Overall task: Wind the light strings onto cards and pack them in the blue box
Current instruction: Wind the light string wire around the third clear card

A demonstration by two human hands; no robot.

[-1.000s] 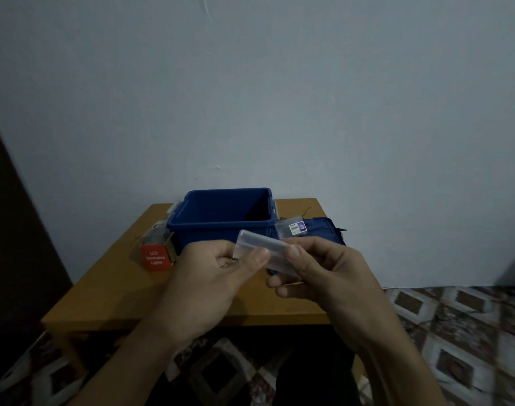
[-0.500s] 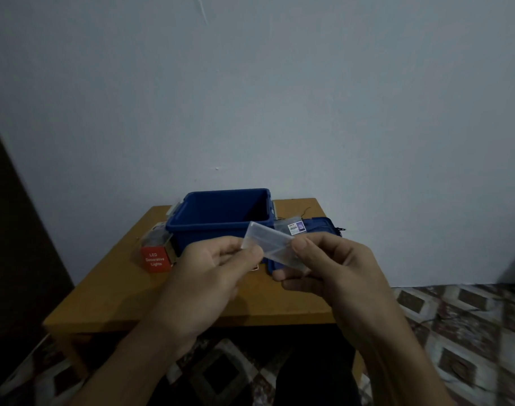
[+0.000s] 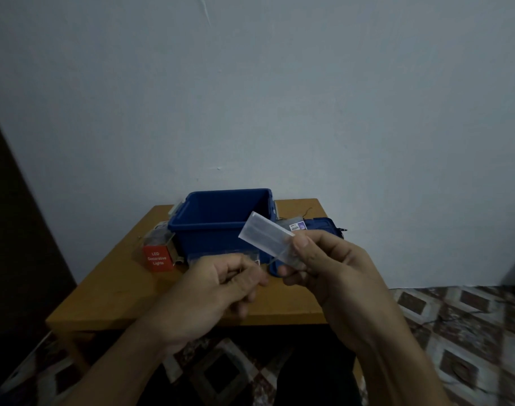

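**Head view (1 of 1)**

- **Item:** card point(image 3: 265, 234), translucent plastic, oblong and flat.
- **Location:** held in the air in front of the blue box point(image 3: 212, 238), above the near half of the table point(image 3: 118, 288). It is tilted, with the free end up toward the box.
- **Light string** point(image 3: 273, 260): a hair-thin strand that seems to run from the card's lower end toward the left hand. It is barely visible in this dim room.
- **Handling, judged:**
  - The card is light, fairly stiff and smooth, so it is likely to slip. It is best held by 1 short end, leaving its length free for winding.
  - The string is limp, fine and prone to tangling or kinking, so it wants gentle tension.
- **Right hand** point(image 3: 323, 259): raised, thumb on top and fingers beneath, pinching the card's lower end.
- **Left hand** point(image 3: 221, 285): lower and just beside the right hand. Its fingers are curled and the thumb meets the fingertips, apparently pinching the string.
- **Box:** open, interior in shadow, contents not discernible.
- **Also on the table:**
  - a red carton point(image 3: 158, 258) left of the box;
  - a dark blue pouch point(image 3: 323, 225) to its right.
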